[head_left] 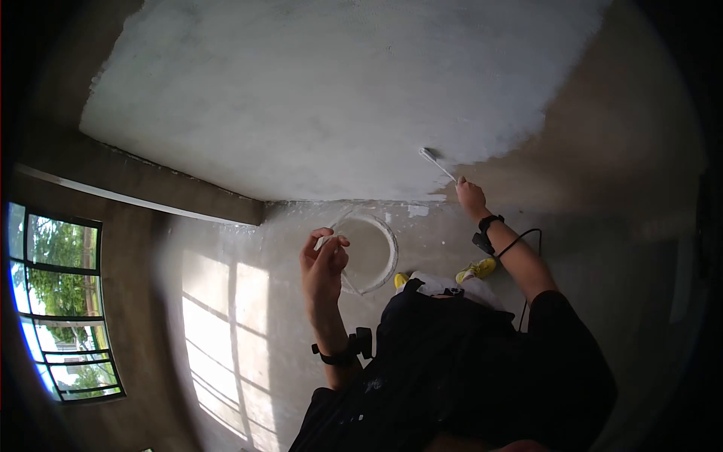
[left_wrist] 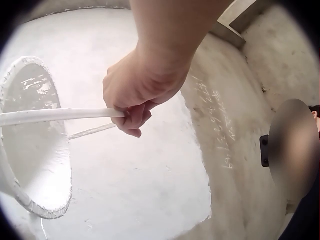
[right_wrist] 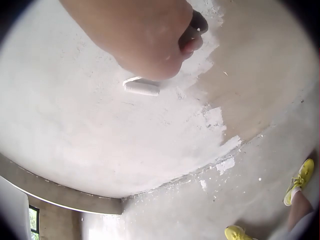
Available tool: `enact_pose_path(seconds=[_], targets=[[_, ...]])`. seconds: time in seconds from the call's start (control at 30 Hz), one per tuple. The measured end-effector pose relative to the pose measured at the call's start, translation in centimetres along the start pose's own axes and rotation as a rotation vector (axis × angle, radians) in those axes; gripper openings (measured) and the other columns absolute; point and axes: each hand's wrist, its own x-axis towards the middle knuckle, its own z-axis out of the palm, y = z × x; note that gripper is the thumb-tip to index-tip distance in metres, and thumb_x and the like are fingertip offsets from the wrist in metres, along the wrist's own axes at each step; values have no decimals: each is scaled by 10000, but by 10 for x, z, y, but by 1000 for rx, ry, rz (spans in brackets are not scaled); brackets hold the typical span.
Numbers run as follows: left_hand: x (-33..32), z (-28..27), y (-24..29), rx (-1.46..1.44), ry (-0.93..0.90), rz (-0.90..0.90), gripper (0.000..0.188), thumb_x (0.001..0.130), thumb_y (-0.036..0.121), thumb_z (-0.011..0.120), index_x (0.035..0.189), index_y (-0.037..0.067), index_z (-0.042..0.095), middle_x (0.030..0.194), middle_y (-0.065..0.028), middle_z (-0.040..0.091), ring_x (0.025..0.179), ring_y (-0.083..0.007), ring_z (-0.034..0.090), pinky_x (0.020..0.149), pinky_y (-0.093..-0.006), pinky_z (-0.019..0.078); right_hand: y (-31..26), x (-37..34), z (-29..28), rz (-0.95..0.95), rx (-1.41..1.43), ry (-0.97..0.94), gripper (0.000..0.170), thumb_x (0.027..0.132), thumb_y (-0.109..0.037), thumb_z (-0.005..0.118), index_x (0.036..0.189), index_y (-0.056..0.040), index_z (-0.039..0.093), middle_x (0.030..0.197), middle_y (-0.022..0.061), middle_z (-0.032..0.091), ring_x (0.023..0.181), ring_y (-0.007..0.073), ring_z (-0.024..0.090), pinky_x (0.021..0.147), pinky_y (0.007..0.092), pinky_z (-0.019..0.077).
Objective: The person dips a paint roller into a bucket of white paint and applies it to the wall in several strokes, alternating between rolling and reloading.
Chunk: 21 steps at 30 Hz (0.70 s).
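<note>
My left hand (head_left: 324, 267) grips the white handle (left_wrist: 60, 116) of a paint bucket. The round bucket (head_left: 391, 252), its rim coated in white, hangs below that hand; pale paint shows inside it in the left wrist view. In my right hand (head_left: 472, 199) is the handle of a small paint roller (head_left: 437, 162), held out toward the wall. The white roller sleeve (right_wrist: 142, 89) lies against the painted part of the wall (head_left: 316, 90) in the right wrist view, where the back of my hand hides the roller's handle.
Bare brown wall (head_left: 617, 128) borders the white paint on the right. A low ledge (head_left: 173, 184) runs along the wall at left. White paint flecks dot the floor (head_left: 422, 233) near my yellow shoes (head_left: 477, 270). A cable (head_left: 527, 232) hangs from my right wrist. A window (head_left: 64, 301) lets in sunlight.
</note>
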Motion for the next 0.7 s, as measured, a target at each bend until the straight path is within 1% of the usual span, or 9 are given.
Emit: enact_pose_path(seconds=[0.13, 0.2, 0.33, 0.43, 0.5, 0.53, 0.57, 0.63, 0.7], targets=[[0, -3, 5, -38, -9, -35, 137, 898, -20, 526, 1029, 21, 532, 846, -151, 614, 536, -49, 390, 481, -186, 310, -11, 6, -1, 12, -71, 27, 108, 863, -87, 529, 914, 3, 559, 702, 155, 661, 628, 259, 687, 521, 335, 566], [1, -14, -5, -14, -12, -15, 138, 897, -22, 527, 1029, 20, 532, 846, -149, 615, 536, -50, 392, 483, -187, 312, 3, 1, -16, -56, -122, 50, 103, 888, -108, 529, 911, -12, 558, 703, 144, 659, 627, 254, 685, 509, 336, 562], [-4, -20, -14, 39, -12, 39, 145, 890, -29, 531, 1027, 17, 530, 842, -141, 614, 542, -54, 397, 495, -190, 317, 38, -20, -60, -6, -168, 4, 152, 922, -172, 519, 911, -24, 556, 723, 146, 660, 653, 266, 685, 531, 337, 566], [-7, -9, -11, -22, 63, -17, 151, 887, -31, 535, 1030, 18, 529, 840, -136, 612, 548, -54, 395, 504, -192, 318, 50, -43, -67, 78, -103, -15, 227, 951, -251, 498, 903, -33, 545, 734, 153, 655, 680, 277, 683, 553, 337, 564], [-8, -15, -14, -16, 71, -24, 152, 889, -29, 533, 1033, 18, 528, 839, -132, 610, 551, -55, 391, 507, -194, 316, 49, -55, -71, 299, 85, -77, 265, 944, -292, 518, 857, -43, 546, 750, 182, 647, 716, 293, 683, 561, 351, 551], [-5, -30, -23, -54, 0, -38, 155, 857, -65, 548, 993, 0, 582, 982, -97, 539, 654, -65, 460, 573, -200, 387, 52, -61, -54, 295, 80, -72, 265, 944, -292, 518, 857, -43, 546, 750, 182, 647, 716, 293, 683, 561, 351, 551], [-4, -38, -27, -90, -71, -52, 169, 824, -101, 562, 953, -19, 635, 1125, -62, 469, 756, -75, 529, 639, -205, 458, 57, -69, -19, 302, 244, 27, 283, 944, -301, 514, 814, -50, 530, 699, 152, 623, 641, 263, 663, 514, 349, 526], [-4, -41, -27, -90, -67, -41, 173, 821, -114, 557, 951, -29, 634, 1124, -57, 467, 753, -70, 521, 637, -201, 453, 54, -75, -10, 300, 407, 134, 307, 944, -310, 509, 770, -58, 514, 648, 123, 600, 567, 233, 642, 467, 346, 500], [-6, -44, -28, -87, -61, -36, 176, 818, -127, 552, 948, -39, 633, 1124, -53, 466, 750, -66, 512, 636, -197, 448, 29, -76, -45, 718, 1378, -376, 332, 931, -318, 491, 710, -72, 466, 567, 42, 496, 431, 148, 510, 394, 317, 424]])
